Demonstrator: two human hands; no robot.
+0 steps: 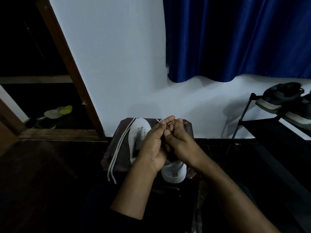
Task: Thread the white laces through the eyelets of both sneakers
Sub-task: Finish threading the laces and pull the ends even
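My left hand (152,145) and right hand (179,140) curl together over the right sneaker (174,172); a lace tip (159,121) shows at 12 o'clock of them, seemingly pinched. I'd keep that tip stiff and feed it straight. I count 2 white sneakers, the other (137,132) at 10 o'clock, and 1 loose lace (117,148) beside it.
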